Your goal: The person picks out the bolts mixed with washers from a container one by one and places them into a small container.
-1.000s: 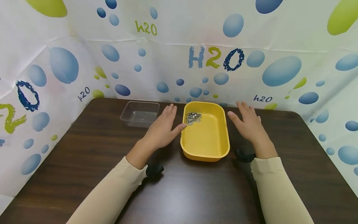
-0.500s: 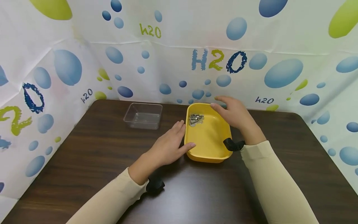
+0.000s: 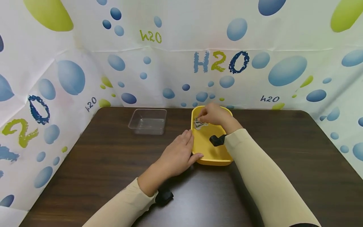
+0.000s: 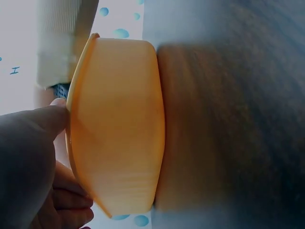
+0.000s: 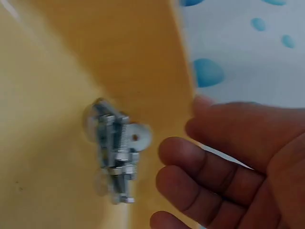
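Observation:
A yellow bin [image 3: 208, 153] holds a small pile of metal screws and washers [image 3: 199, 125] near its left wall. My left hand [image 3: 175, 156] rests against the bin's left side, fingers extended, thumb on the rim; the left wrist view shows the thumb touching the edge of the bin [image 4: 116, 124]. Over the far part of the bin, my right hand [image 3: 216, 115] reaches down beside the pile. In the right wrist view, the fingers of this hand [image 5: 233, 167] are slightly bent and apart from the screws [image 5: 114, 148], with nothing visible between them.
A clear plastic container [image 3: 148, 122] stands on the dark wooden table [image 3: 107, 157], left of the bin near the back edge. Behind the table hangs a white curtain [image 3: 170, 41] with blue and green spots. Both wrists carry black devices.
My right hand has moved left from beside the bin to over the metal pile. My left hand has shifted nearer along the bin's left side, its thumb now at the near part of the rim.

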Tool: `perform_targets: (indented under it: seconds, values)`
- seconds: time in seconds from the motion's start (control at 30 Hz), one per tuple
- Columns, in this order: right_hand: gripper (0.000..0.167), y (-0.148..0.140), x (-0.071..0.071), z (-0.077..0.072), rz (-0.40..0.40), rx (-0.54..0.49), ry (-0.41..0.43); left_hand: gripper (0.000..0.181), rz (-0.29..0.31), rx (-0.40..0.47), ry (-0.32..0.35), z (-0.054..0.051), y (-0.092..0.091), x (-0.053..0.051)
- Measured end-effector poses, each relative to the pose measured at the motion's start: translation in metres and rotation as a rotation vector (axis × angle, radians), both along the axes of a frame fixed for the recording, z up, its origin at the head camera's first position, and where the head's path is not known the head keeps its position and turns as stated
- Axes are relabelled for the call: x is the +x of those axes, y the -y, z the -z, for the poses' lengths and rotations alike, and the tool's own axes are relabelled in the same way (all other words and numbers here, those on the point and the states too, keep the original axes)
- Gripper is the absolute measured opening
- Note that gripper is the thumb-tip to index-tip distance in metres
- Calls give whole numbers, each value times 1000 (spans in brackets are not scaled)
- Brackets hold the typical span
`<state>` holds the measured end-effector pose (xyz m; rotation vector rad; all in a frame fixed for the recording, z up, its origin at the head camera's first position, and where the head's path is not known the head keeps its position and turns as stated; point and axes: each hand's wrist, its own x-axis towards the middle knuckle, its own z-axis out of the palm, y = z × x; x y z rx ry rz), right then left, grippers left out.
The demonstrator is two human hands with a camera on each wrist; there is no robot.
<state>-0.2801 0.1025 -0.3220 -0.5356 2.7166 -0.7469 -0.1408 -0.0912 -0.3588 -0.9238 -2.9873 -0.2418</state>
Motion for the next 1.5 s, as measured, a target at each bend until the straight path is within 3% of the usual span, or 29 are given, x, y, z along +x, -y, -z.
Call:
perform_targets:
  seconds: [0.27,0.77,1.0,1.17,1.5]
  values:
    - [18,5,-12,21,-11,130,28,81,15,-10,-21,3,-7,0]
    - [8,5,-13,32,40,58,16,80,27,1,-64,-1,-6,3]
    - [14,8,-15,35,-44,99,-32,80,20,3,-76,0,-3,4]
    - [21,8,-14,37,-88,118,22,80,18,-4,-71,2,-2,4]
    - [30,7,-11,34,-55,67,105,81,4,11,-46,6,2,3]
